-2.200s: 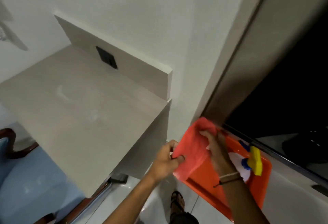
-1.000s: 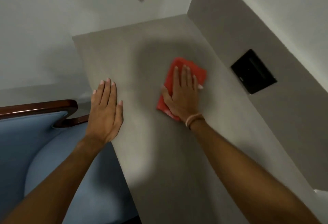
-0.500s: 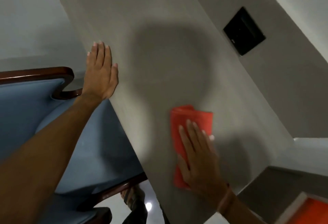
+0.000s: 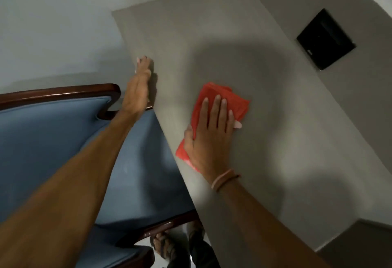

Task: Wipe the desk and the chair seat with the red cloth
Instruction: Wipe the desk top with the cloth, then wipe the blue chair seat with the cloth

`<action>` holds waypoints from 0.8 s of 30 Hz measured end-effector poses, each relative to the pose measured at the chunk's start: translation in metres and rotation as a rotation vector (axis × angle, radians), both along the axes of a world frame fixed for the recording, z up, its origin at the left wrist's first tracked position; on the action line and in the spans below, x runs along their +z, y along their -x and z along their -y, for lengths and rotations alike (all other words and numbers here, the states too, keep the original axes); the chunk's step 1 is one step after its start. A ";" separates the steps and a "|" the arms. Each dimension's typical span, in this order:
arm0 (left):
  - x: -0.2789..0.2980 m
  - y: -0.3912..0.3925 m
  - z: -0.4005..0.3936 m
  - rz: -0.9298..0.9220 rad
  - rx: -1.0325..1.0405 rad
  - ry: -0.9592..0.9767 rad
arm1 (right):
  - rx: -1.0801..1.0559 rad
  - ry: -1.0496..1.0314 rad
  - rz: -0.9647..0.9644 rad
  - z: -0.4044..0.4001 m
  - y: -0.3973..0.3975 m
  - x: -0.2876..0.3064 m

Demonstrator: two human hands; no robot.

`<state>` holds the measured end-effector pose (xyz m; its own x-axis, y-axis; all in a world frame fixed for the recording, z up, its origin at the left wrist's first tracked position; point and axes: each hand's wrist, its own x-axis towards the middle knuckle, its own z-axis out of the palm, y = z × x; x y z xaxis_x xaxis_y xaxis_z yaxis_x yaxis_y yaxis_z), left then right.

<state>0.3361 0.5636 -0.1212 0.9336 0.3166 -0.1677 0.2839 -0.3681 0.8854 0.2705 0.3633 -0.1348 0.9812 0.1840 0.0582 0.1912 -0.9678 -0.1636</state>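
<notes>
The folded red cloth (image 4: 228,102) lies flat on the grey desk (image 4: 265,151), a little left of the desk's middle. My right hand (image 4: 212,136) presses down on the cloth with fingers spread, covering its near half. My left hand (image 4: 139,89) rests flat on the desk's left edge, holding nothing. The blue chair seat (image 4: 135,172) sits to the left, partly tucked under the desk, with the blue padded backrest (image 4: 46,136) in a dark wooden frame.
A black socket plate (image 4: 325,39) is set in the grey back panel at the upper right. White walls close off the far side. My sandalled feet (image 4: 167,246) stand on the floor between chair and desk.
My right hand has slid the cloth away from the near edge, back toward the desk's middle. My left hand has stayed on the desk's left edge.
</notes>
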 end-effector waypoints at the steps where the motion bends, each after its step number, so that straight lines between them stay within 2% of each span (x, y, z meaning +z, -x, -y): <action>1: 0.005 0.010 -0.008 0.045 0.073 0.067 | -0.002 -0.028 -0.009 -0.017 -0.010 0.003; 4: 0.002 0.062 -0.039 0.137 0.245 -0.066 | 0.068 -0.126 -0.042 -0.067 -0.041 0.014; 8: -0.035 0.152 -0.096 0.024 0.315 -0.336 | 0.085 -0.356 -0.093 -0.108 -0.057 0.028; 12: -0.093 0.224 -0.140 -0.121 0.318 -0.469 | 0.081 -0.892 -0.091 -0.120 0.014 0.022; 14: -0.135 0.250 -0.150 -0.191 0.291 -0.512 | 0.103 -0.983 -0.104 -0.128 0.070 -0.005; 17: -0.203 0.278 -0.149 -0.318 0.148 -0.541 | 0.062 -0.911 -0.168 -0.140 0.121 -0.081; 19: -0.246 0.293 -0.148 -0.328 0.088 -0.607 | 0.016 -0.806 -0.235 -0.145 0.118 -0.141; 21: -0.278 0.303 -0.150 -0.313 0.106 -0.708 | 0.005 -0.595 -0.299 -0.146 0.097 -0.197; 24: -0.311 0.309 -0.161 -0.287 0.168 -0.760 | 0.107 -0.215 -0.219 -0.155 0.063 -0.254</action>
<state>0.0275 0.7251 -0.4323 0.8170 0.5715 -0.0763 0.5658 -0.7693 0.2968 0.2077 0.5180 -0.3891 0.9503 0.2935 -0.1036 0.2280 -0.8829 -0.4104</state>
